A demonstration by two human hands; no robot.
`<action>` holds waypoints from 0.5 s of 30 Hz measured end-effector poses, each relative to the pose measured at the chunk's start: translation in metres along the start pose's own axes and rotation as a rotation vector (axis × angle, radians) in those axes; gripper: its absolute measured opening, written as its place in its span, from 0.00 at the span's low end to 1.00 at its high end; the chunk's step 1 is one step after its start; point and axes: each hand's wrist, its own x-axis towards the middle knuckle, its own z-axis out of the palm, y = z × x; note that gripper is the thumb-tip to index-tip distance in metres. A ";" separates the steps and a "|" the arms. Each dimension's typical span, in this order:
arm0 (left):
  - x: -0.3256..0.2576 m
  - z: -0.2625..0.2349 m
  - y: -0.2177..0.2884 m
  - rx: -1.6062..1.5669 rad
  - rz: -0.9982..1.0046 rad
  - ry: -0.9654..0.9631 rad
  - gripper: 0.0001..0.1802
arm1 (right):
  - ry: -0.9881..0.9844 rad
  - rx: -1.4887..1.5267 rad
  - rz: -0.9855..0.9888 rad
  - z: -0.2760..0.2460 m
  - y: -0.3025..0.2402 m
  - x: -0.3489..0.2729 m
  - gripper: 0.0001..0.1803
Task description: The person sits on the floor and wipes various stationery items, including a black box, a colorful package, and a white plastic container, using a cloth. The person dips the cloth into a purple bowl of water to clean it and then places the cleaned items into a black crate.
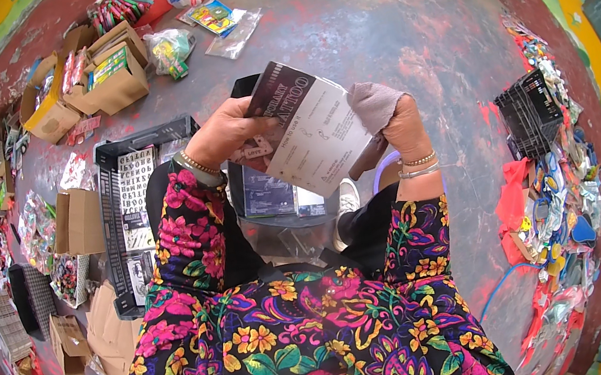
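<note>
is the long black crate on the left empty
Not empty: the black crate holds printed sheets; how deep, I cannot tell.

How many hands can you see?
2: the left hand grips the printed sheet by its left side, and the right hand holds the grey cloth near its right side. No others show.
</note>
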 end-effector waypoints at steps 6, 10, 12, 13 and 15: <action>-0.010 -0.003 0.019 -0.314 0.069 0.149 0.14 | 0.245 0.176 0.281 -0.029 -0.007 -0.002 0.12; -0.015 0.003 0.029 -0.339 0.042 0.126 0.13 | 0.038 -0.165 0.061 -0.019 -0.021 0.000 0.15; -0.008 0.004 0.020 -0.266 0.023 0.141 0.13 | 0.103 0.479 0.241 -0.008 0.000 -0.003 0.13; -0.002 0.006 0.012 -0.272 0.031 0.145 0.13 | 0.161 0.898 0.296 0.002 0.007 -0.002 0.12; 0.000 0.009 0.008 -0.314 -0.035 0.107 0.13 | 0.207 0.819 0.274 0.022 0.011 0.005 0.10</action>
